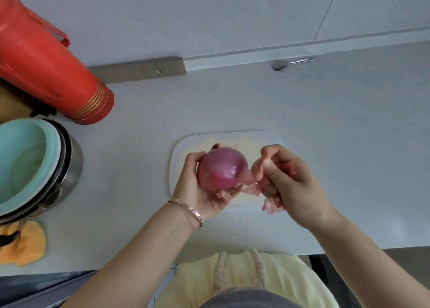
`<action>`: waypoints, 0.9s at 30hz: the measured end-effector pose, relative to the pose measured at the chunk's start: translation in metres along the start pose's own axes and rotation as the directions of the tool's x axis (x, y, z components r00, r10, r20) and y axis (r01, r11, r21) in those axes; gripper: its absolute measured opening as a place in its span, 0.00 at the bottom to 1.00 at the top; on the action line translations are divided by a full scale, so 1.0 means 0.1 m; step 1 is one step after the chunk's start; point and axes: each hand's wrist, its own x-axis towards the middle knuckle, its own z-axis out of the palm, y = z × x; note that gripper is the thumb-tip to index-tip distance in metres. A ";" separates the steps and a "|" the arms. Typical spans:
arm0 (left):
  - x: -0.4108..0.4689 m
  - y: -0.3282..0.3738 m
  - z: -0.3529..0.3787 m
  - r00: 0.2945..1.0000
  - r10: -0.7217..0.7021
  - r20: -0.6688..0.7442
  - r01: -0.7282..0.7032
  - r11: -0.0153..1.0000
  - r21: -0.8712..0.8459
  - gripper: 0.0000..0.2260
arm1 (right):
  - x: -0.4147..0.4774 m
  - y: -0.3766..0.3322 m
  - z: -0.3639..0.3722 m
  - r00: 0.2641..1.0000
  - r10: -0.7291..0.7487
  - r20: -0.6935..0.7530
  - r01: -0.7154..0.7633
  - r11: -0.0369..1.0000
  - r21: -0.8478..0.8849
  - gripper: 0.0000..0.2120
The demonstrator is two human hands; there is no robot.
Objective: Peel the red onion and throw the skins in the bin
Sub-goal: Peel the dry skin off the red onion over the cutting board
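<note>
My left hand (197, 186) cups a glossy red onion (222, 168) above a white cutting board (179, 154). Its fingers curl round the onion's left side and underside. To the onion's right, my right hand (286, 179) pinches a strip of pink skin (250, 176) that is still joined to the onion. More loose pink skin pieces (267, 205) hang below my right hand's fingers. No bin is in view.
A red thermos (46, 70) stands at the left back. In front of it sits a steel pot with a teal bowl (28, 163) inside. An orange cloth (25, 245) lies at the counter's left front. A metal spoon (288, 63) lies by the wall.
</note>
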 end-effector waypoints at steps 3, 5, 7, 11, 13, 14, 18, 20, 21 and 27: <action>0.01 0.02 -0.04 0.998 -0.022 0.061 0.031 0.987 -0.156 0.30 | 0.00 -0.01 -0.05 0.995 0.078 -0.064 -0.075 0.996 0.055 0.10; 0.02 0.05 -0.07 0.998 0.006 0.067 0.007 0.981 -0.192 0.34 | 0.00 -0.04 -0.08 0.981 0.138 -0.134 -0.139 0.990 0.005 0.10; 0.01 0.08 -0.07 0.997 0.043 0.063 -0.029 0.979 -0.202 0.36 | 0.00 -0.07 -0.11 0.964 0.168 -0.207 -0.188 0.979 -0.080 0.11; -0.04 0.08 -0.05 0.974 0.211 0.080 -0.207 0.976 -0.061 0.19 | 0.04 -0.16 -0.14 0.937 0.207 -0.280 -0.251 0.959 -0.130 0.07; -0.03 0.04 -0.08 0.941 0.307 0.145 -0.320 0.944 0.083 0.16 | 0.05 -0.19 -0.12 0.944 0.183 -0.276 -0.242 0.950 -0.197 0.07; -0.02 0.03 -0.10 0.918 0.351 0.187 -0.379 0.913 0.147 0.18 | 0.05 -0.21 -0.10 0.950 0.163 -0.265 -0.228 0.944 -0.238 0.08; 0.03 -0.02 -0.14 0.741 0.606 0.289 -0.659 0.572 0.489 0.29 | 0.05 -0.29 0.03 0.973 0.083 -0.217 -0.169 0.892 -0.418 0.07; 0.04 -0.05 -0.15 0.656 0.677 0.335 -0.693 0.363 0.624 0.33 | 0.05 -0.30 0.09 0.978 0.033 -0.205 -0.125 0.883 -0.452 0.03; 0.04 -0.06 -0.15 0.634 0.688 0.353 -0.695 0.307 0.650 0.34 | 0.05 -0.29 0.12 0.981 0.010 -0.196 -0.102 0.880 -0.463 0.03; -0.01 -0.09 -0.07 0.569 0.727 0.385 -0.648 0.108 0.754 0.37 | 0.05 -0.25 0.19 0.985 -0.100 -0.142 0.015 0.866 -0.500 0.12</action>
